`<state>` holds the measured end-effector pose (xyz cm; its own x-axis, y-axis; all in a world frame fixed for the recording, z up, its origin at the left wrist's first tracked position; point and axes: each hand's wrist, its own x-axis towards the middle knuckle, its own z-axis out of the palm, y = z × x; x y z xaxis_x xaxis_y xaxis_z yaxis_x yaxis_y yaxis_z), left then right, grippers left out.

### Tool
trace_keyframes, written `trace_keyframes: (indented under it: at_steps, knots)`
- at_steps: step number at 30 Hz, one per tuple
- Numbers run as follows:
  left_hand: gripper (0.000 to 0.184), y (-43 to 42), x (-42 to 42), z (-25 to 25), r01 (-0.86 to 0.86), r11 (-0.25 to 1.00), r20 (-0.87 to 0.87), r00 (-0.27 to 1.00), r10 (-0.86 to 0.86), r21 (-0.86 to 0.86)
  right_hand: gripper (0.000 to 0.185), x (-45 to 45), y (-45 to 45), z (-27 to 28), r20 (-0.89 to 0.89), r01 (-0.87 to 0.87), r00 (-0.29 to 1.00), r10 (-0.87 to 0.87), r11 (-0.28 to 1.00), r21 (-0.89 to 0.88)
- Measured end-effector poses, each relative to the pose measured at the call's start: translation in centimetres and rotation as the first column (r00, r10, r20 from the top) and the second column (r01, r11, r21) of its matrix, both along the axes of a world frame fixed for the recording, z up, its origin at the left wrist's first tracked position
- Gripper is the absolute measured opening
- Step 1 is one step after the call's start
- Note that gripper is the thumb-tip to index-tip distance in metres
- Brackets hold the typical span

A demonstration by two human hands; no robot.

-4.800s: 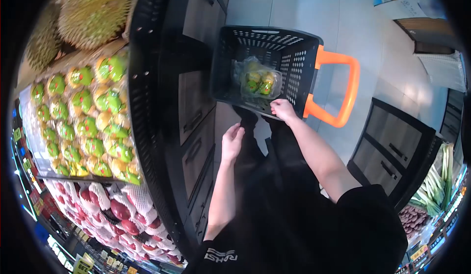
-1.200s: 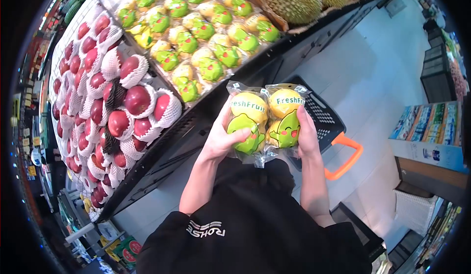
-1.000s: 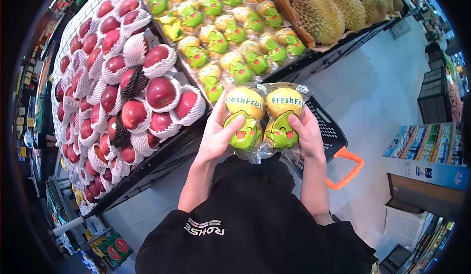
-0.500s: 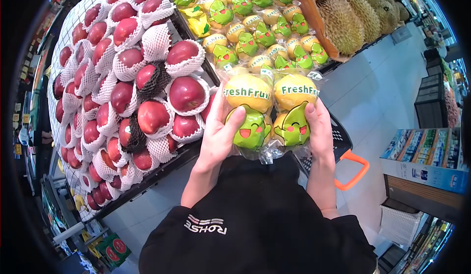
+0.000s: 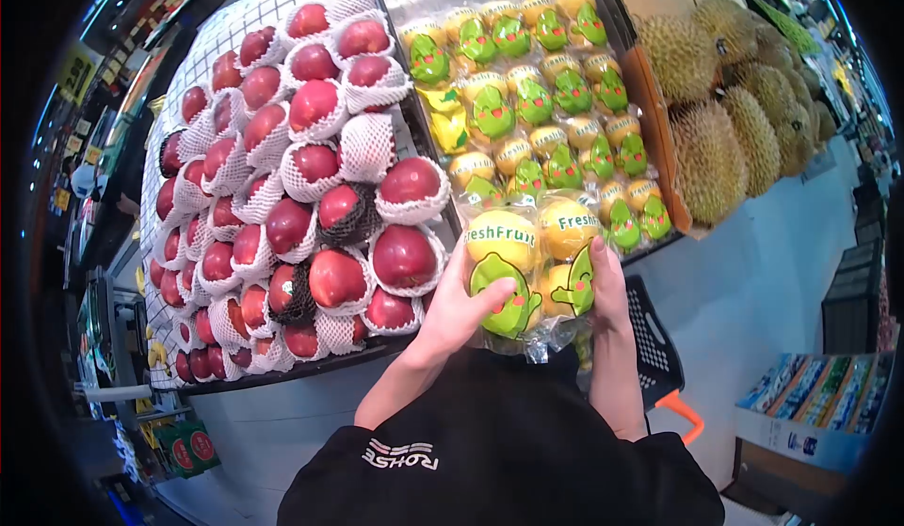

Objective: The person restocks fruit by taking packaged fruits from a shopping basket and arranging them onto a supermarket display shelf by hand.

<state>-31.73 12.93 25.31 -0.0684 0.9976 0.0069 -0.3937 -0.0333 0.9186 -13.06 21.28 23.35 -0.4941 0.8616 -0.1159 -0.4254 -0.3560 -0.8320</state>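
Note:
Two clear plastic packs of round yellow fruit, printed "FreshFruit" with a green cartoon figure, are held side by side in front of my dark top. My left hand (image 5: 450,311) is closed on the left fruit pack (image 5: 503,248), its thumb across the green figure. My right hand (image 5: 609,291) grips the outer edge of the right fruit pack (image 5: 568,229), which is angled inward. The packs touch along the middle. Just beyond them, rows of similar packs (image 5: 534,102) lie in a display tray, with a yellow pack (image 5: 443,117) at its left side.
Red apples (image 5: 314,105) in white foam nets fill the sloped stand on the left. Durians (image 5: 712,161) lie in a cardboard box (image 5: 659,130) at the right. A dark basket (image 5: 652,342) with an orange handle (image 5: 680,415) is below my right hand.
The view has shifted, showing more of the display tray's far end. Both packs sit lower and farther right in view; the right one has turned inward and my hands are closer together.

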Motion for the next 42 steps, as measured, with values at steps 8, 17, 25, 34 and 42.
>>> trace_keyframes:
  at_steps: [8, 17, 25, 34, 42]
  knots:
    - [0.072, 7.1, -0.1, 1.1, -0.253, 0.966, -0.086, 0.965, 0.248, -0.054, 0.046, -1.2, 9.0, -0.6, 0.129, -0.117, 0.986, 0.104, 0.988, 0.096]
    - [0.067, 17.6, -2.8, 3.2, -0.509, 0.846, -0.212, 0.82, 0.532, 0.157, 0.057, -7.8, 20.3, 3.3, 0.243, -0.093, 0.97, 0.029, 0.962, 0.257]
    - [0.044, 30.4, -13.6, 7.1, -0.519, 0.737, -0.381, 0.636, 0.671, 0.434, 0.068, -18.5, 34.5, 6.0, 0.153, -0.098, 0.988, 0.027, 0.873, 0.478]
    - [0.04, 39.1, -21.5, 7.4, -0.553, 0.716, -0.469, 0.541, 0.698, 0.426, 0.046, -25.8, 42.4, 8.0, 0.202, -0.112, 0.979, -0.014, 0.795, 0.596]
    - [0.068, 40.7, -22.8, 3.8, -0.606, 0.626, -0.811, -0.053, 0.583, 0.49, 0.088, -29.0, 45.3, 4.1, 0.442, -0.176, 0.885, -0.149, 0.77, 0.613]
